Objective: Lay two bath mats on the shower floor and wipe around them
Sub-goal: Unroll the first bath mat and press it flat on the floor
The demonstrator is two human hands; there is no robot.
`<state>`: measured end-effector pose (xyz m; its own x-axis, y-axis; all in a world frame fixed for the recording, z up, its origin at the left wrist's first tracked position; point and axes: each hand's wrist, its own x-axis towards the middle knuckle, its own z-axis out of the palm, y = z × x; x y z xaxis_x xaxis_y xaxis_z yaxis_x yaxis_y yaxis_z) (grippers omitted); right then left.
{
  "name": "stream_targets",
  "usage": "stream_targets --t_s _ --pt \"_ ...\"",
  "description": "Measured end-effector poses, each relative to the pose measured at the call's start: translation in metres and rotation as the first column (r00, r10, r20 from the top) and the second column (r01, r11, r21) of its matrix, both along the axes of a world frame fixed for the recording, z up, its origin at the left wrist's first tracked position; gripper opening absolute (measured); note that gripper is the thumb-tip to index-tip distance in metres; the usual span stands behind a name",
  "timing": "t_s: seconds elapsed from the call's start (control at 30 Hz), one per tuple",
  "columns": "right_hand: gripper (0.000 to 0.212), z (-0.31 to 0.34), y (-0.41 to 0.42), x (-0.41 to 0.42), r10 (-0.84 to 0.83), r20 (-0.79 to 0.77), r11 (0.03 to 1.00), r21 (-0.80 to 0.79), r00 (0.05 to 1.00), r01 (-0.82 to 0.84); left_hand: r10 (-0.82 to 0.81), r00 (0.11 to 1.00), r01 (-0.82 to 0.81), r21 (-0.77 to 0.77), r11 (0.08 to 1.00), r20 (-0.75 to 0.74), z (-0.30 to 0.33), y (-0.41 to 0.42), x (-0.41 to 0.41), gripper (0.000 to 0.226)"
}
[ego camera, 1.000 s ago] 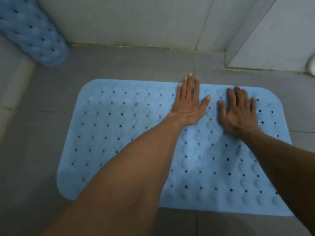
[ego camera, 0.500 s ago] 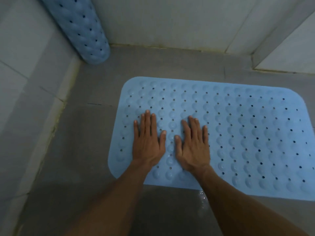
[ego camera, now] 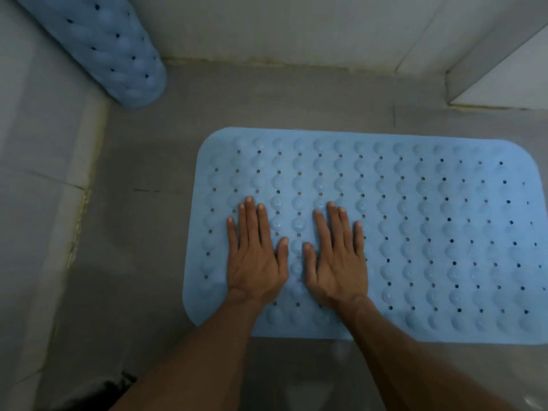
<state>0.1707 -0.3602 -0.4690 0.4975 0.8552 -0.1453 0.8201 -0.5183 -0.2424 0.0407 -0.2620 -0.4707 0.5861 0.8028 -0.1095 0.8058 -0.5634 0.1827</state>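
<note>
A light blue bath mat [ego camera: 415, 226] with bumps and small holes lies flat on the grey shower floor [ego camera: 148, 232]. My left hand [ego camera: 255, 256] and my right hand [ego camera: 336, 259] rest palm down, side by side, on the mat's left part, fingers stretched and slightly apart, holding nothing. A second blue mat [ego camera: 109, 51], rolled into a tube, leans in the far left corner against the wall.
Pale tiled walls [ego camera: 267, 28] close the floor at the back and on the left, with a raised tiled step [ego camera: 504, 84] at the back right. A dark object [ego camera: 109, 387] shows at the bottom left edge. Bare grey floor lies left of and behind the flat mat.
Both hands moved from the mat's far right part to its left part a second ago and now stay pressed there; the view has shifted left, so the rolled mat shows more.
</note>
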Motion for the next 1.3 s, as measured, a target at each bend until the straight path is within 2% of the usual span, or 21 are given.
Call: stream_targets --t_s 0.37,0.5,0.6,0.67,0.73,0.87,0.93,1.1,1.3 --pt "0.068 0.000 -0.001 0.000 0.032 -0.023 0.999 0.007 0.999 -0.032 -0.001 1.000 0.001 0.087 0.996 -0.001 -0.012 -0.001 -0.002 0.076" --pt "0.070 0.002 -0.003 0.006 0.061 -0.121 0.998 0.027 0.991 -0.058 0.007 1.000 -0.008 0.074 0.997 0.013 -0.014 0.000 -0.003 0.079" --pt "0.066 0.013 -0.015 0.024 0.143 -0.254 0.986 0.118 0.957 -0.116 0.055 0.998 -0.056 0.078 0.995 0.006 -0.006 -0.014 0.011 0.080" --pt "0.063 0.019 -0.038 0.052 0.128 -0.210 0.982 0.167 0.969 -0.094 0.062 0.995 -0.068 0.073 0.995 0.081 0.002 -0.042 0.039 0.078" --pt "0.065 0.022 -0.072 0.095 0.033 -0.140 0.986 0.167 0.990 -0.009 0.003 0.987 -0.010 0.042 0.999 0.159 0.006 -0.074 0.080 0.076" --pt "0.075 0.014 -0.156 0.193 -0.192 0.008 0.979 0.071 0.981 0.191 -0.113 0.972 0.111 0.019 0.994 0.206 0.006 -0.134 0.173 0.075" --pt "0.079 0.010 -0.190 0.227 -0.252 0.030 0.967 0.031 0.967 0.251 -0.152 0.966 0.156 -0.004 0.988 0.208 0.003 -0.157 0.209 0.075" --pt "0.072 -0.001 -0.207 0.247 -0.189 0.047 0.981 0.056 0.981 0.186 -0.202 0.978 0.199 0.054 0.979 0.059 -0.009 -0.171 0.230 0.074" --pt "0.066 0.005 -0.210 0.243 -0.212 0.022 0.977 0.044 0.977 0.211 -0.223 0.975 0.223 0.007 0.975 0.018 -0.001 -0.172 0.232 0.074"
